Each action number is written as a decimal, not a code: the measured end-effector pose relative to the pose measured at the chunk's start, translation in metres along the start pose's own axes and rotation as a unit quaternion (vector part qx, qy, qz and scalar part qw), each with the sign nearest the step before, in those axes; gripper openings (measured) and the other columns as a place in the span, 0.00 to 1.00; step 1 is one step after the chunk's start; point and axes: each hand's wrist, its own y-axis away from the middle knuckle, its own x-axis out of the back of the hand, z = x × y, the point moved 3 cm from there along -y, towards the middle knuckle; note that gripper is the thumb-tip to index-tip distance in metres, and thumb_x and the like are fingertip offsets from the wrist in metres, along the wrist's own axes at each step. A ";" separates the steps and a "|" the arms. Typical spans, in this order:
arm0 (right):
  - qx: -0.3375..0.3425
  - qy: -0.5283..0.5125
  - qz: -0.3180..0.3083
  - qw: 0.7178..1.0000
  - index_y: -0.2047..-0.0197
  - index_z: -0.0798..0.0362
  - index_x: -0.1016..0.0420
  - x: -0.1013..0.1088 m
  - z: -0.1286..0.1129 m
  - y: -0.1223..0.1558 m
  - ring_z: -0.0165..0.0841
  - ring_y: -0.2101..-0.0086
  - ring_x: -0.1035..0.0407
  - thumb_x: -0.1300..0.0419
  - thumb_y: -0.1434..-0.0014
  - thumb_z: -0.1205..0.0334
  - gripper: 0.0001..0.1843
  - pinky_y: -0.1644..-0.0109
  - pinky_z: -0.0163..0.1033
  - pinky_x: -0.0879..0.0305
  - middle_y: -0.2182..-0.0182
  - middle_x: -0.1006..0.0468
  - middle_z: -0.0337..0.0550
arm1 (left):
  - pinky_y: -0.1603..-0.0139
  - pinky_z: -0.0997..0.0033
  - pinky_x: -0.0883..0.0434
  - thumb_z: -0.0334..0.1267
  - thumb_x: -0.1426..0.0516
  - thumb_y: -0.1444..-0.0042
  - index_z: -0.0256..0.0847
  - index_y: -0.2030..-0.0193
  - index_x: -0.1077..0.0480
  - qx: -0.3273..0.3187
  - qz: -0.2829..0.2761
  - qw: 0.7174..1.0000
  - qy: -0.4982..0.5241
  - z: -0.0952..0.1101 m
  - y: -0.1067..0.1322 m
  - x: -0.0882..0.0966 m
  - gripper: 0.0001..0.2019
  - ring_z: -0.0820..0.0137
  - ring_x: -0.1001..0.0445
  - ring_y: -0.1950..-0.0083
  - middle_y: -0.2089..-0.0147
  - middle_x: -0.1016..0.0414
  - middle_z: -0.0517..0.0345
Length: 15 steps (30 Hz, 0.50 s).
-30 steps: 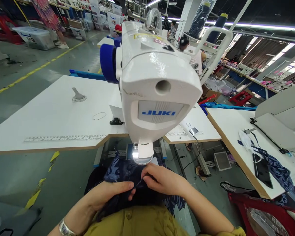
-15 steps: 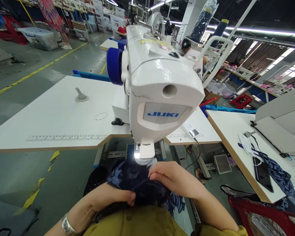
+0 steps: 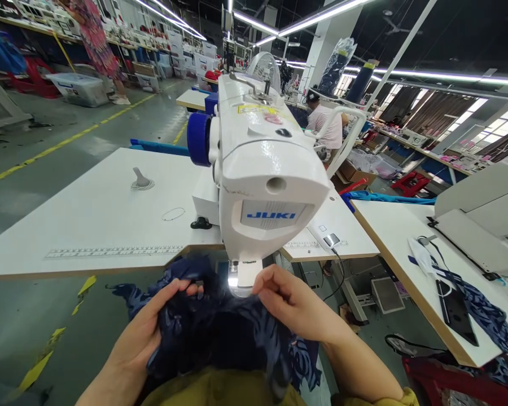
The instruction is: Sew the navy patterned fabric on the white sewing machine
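Head view, seated at sewing machine. It is white, JUKI badge facing cam, blue handwheel toward its far end.

L hand: fingers curled down over a bunch of fabric, thumb on top by the upper edge. Closed on a fistful, not spread.

R hand: knuckles up, fingers folded in, thumb against forefinger at the fabric's top edge. Prob. a pinch on that edge, but the fingertips sit behind the knuckles, so exact contact pt not visible.

Fabric: navy w/ lighter blue print, heaped in the lap btwn both hands and touching both. Long axis of the heap runs L–R, hand to hand. One loose tail hangs past the L hand, another drops below the R wrist.

Key relation: lit needle end lies just beyond the heap's top edge, away from the body. It sits btwn the hands but nearer the R. R fingertips are just beside it, L thumb further off to the side.

Around: white table behind, w/ thread stand. Second table to the R carries a phone and a scrap of like print. Another person is seated well back.
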 end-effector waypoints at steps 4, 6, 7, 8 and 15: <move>0.006 0.007 0.032 0.999 0.57 0.50 0.32 0.002 0.006 -0.010 0.26 0.75 0.47 0.42 0.37 0.56 0.08 0.70 0.32 0.49 0.76 0.41 0.30 | 0.62 0.69 0.19 0.32 0.37 0.46 0.39 0.68 0.21 0.041 -0.051 0.993 -0.097 -0.009 0.001 0.001 0.02 0.67 0.19 0.67 0.72 0.21 0.58; 0.012 0.013 0.044 0.999 0.57 0.51 0.31 0.001 0.007 -0.016 0.25 0.75 0.47 0.42 0.37 0.55 0.09 0.70 0.32 0.50 0.78 0.42 0.30 | 0.57 0.67 0.20 0.37 0.29 0.58 0.39 0.62 0.20 0.014 -0.073 0.983 -0.171 -0.015 0.005 -0.001 0.14 0.62 0.18 0.61 0.63 0.17 0.53; 0.015 0.017 0.049 0.999 0.57 0.51 0.31 0.000 0.007 -0.019 0.25 0.76 0.47 0.43 0.36 0.55 0.09 0.70 0.32 0.49 0.78 0.41 0.29 | 0.52 0.66 0.21 0.39 0.27 0.64 0.40 0.61 0.20 -0.028 -0.085 0.973 -0.212 -0.016 0.008 -0.004 0.20 0.58 0.19 0.56 0.59 0.17 0.52; 0.017 0.021 0.052 0.998 0.56 0.51 0.30 -0.001 0.007 -0.021 0.25 0.76 0.46 0.43 0.36 0.55 0.09 0.70 0.32 0.49 0.78 0.40 0.29 | 0.49 0.65 0.23 0.39 0.26 0.69 0.41 0.60 0.20 -0.087 -0.087 0.958 -0.258 -0.016 0.010 -0.006 0.24 0.56 0.21 0.51 0.56 0.17 0.52; 0.007 0.093 0.088 0.992 0.54 0.51 0.31 0.006 0.012 -0.022 0.26 0.75 0.41 0.44 0.36 0.54 0.11 0.68 0.33 0.47 0.78 0.33 0.30 | 0.51 0.64 0.25 0.55 0.36 0.52 0.44 0.73 0.22 -0.257 -0.062 0.830 -0.491 -0.005 0.013 -0.018 0.15 0.59 0.21 0.59 0.65 0.18 0.54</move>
